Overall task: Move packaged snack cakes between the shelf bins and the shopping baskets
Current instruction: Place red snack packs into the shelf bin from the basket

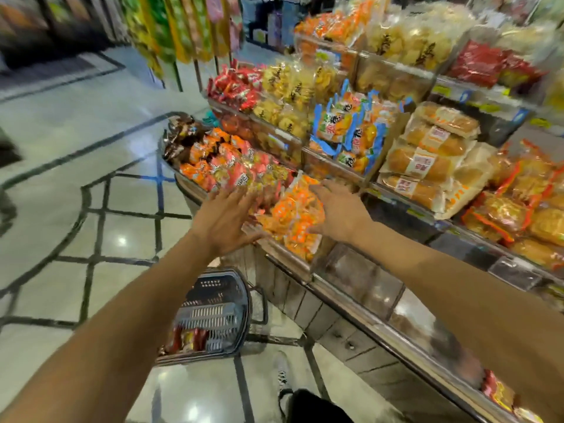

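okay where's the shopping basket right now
In the head view the shopping basket sits low on the floor, centre-left, against the foot of the shelf unit, beneath the left hand; red and orange packets show inside it.

Both bare forearms reach forward and up from the bottom corners of the view, converging toward the middle. The left hand is spread wide with its fingers straight and fanned, back of the hand toward the camera (the thumb juts out to the right). The right hand lies just beside it, palm down with fingers extended and slightly parted, its fingertips blurred; neither hand grips anything.
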